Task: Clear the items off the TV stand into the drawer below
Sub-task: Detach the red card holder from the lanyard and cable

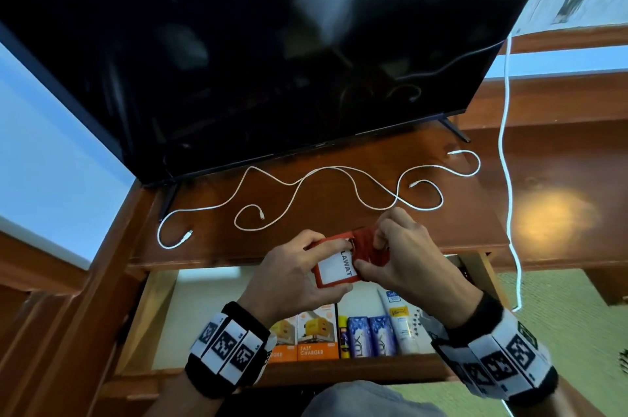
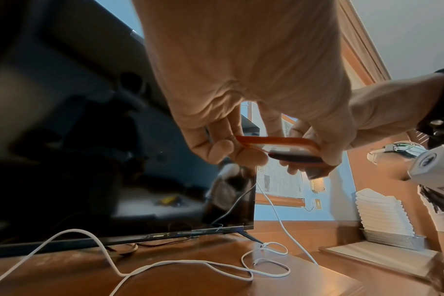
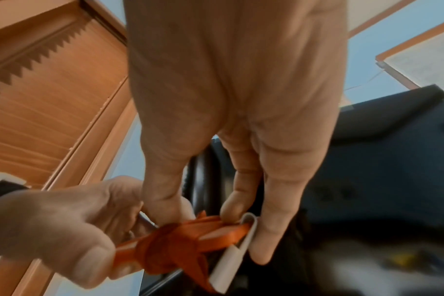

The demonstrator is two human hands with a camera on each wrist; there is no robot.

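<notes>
An orange badge holder (image 1: pixel 334 268) with a white card reading "LAWAT" is held in the air over the open drawer (image 1: pixel 159 311), at the front edge of the wooden TV stand (image 1: pixel 346 212). My left hand (image 1: pixel 299 277) grips the holder's near end. My right hand (image 1: pixel 401 256) pinches the orange lanyard (image 1: pixel 368 246) bunched round the holder's far end. The right wrist view shows the lanyard (image 3: pixel 178 244) wound round the holder, with the white card (image 3: pixel 236 252) under my right fingers (image 3: pixel 274 230). The left wrist view shows the holder (image 2: pixel 287 148) edge-on between both hands.
Two white charging cables (image 1: pixel 306 185) lie looped across the stand below the TV (image 1: pixel 272 42). Another white cable (image 1: pixel 508 144) hangs down at the right. In the drawer stand orange charger boxes (image 1: pixel 317 338), blue soap bars (image 1: pixel 370 335) and a white tube (image 1: pixel 402 321).
</notes>
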